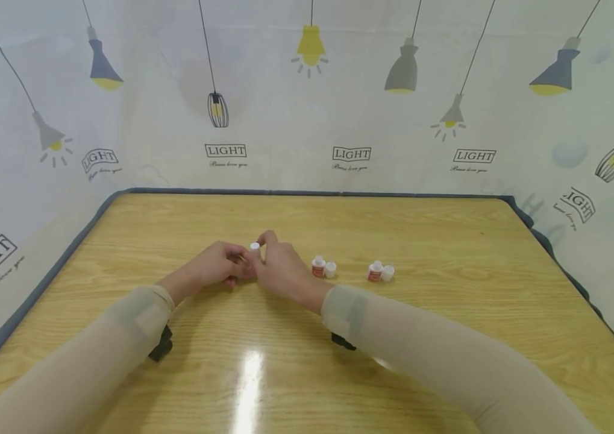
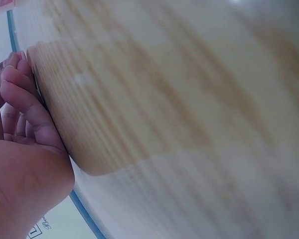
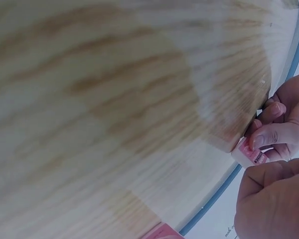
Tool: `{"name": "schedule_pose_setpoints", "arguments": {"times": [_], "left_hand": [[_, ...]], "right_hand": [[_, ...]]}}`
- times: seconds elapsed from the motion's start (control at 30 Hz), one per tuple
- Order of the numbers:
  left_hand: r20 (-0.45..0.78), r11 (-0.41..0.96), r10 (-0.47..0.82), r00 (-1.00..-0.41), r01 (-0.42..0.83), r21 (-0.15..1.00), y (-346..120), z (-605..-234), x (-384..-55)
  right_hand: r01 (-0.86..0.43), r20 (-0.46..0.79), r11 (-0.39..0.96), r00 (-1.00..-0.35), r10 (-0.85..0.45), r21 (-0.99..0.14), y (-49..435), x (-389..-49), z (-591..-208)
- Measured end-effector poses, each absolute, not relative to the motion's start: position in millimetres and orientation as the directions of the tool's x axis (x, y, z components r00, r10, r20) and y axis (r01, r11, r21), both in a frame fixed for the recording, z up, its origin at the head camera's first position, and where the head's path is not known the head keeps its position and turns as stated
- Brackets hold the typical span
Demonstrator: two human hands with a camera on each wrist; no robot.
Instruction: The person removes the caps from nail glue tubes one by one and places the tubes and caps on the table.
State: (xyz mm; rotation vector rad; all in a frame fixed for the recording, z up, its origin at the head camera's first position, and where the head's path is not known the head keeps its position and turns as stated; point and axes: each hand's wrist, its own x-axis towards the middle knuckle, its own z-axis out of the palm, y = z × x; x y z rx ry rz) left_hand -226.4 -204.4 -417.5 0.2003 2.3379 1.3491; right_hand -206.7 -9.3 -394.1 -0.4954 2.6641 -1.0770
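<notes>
Close together over the middle of the table, both hands work on one small white bottle (image 3: 250,153) with a red label. My left hand (image 1: 222,264) holds its body between thumb and fingers, as the right wrist view shows. At its top, my right hand (image 1: 284,268) has thumb and index finger around a white cap (image 1: 255,246). Most of that bottle is hidden by the fingers in the head view. Right of the hands stand another red-labelled bottle (image 1: 318,267), with a white cap (image 1: 331,269) beside it, and a third bottle (image 1: 375,271) with its own cap (image 1: 388,273).
The wooden table (image 1: 447,337) has a dark blue edging (image 1: 307,193) along its far side and sides. Behind it hangs a pale wall covering (image 1: 285,120) printed with lamps and the word LIGHT. A glare streak lies on the near tabletop.
</notes>
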Motion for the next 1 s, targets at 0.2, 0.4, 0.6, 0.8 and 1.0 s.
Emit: {"name": "schedule_pose_setpoints", "arguments": {"times": [0.2,0.4,0.6,0.8,1.0], "left_hand": [[-0.292,0.496,0.333,-0.896,-0.096,0.863,-203,-418,-225],[-0.288,0.493,0.336,-0.897,-0.092,0.865,-203,-418,-225],[-0.294,0.498,0.34,-0.893,-0.094,0.862,-204,-417,-225],[-0.3,0.501,0.341,-0.891,-0.097,0.86,-205,-419,-226],[-0.302,0.502,0.34,-0.891,-0.1,0.859,-205,-418,-226]], "right_hand": [[-0.216,-0.073,0.657,-0.921,-0.383,-0.722,-9,-208,-391],[-0.214,-0.061,0.637,-0.923,-0.38,-0.74,-9,-211,-383],[-0.201,-0.068,0.649,-0.929,-0.363,-0.734,-8,-212,-378],[-0.201,-0.059,0.644,-0.931,-0.36,-0.738,-6,-212,-380],[-0.229,-0.017,0.624,-0.932,-0.363,-0.747,-2,-210,-382]]}}
